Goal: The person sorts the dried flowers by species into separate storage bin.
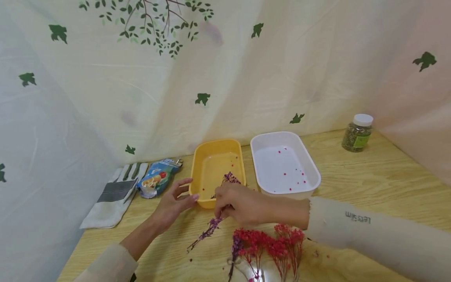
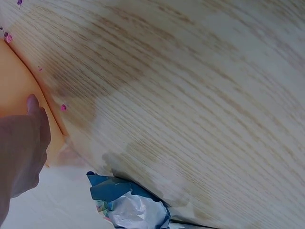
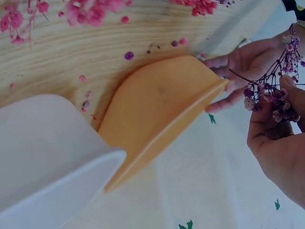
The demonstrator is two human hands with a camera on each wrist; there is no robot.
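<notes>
My right hand (image 1: 243, 203) pinches a sprig of purple dried flowers (image 1: 213, 225) just over the front rim of a yellow plastic basin (image 1: 211, 164). The sprig's blossoms (image 3: 274, 98) show between thumb and fingers in the right wrist view, and its bare stems slant down to the left in the head view. My left hand (image 1: 172, 205) rests with spread, relaxed fingers at the basin's front left corner. A few tiny red and purple buds lie inside the basin. Close in front, bunches of red dried flowers (image 1: 251, 239) and a purple bunch (image 1: 237, 246) lie on the table.
To the right of the yellow basin stands a white basin (image 1: 275, 168) with scattered red buds. A white-lidded jar (image 1: 357, 135) is at the back right. On the left lie a blue snack bag (image 1: 158, 178) and work gloves (image 1: 116, 192). A leaf-patterned curtain (image 1: 229, 78) hangs behind.
</notes>
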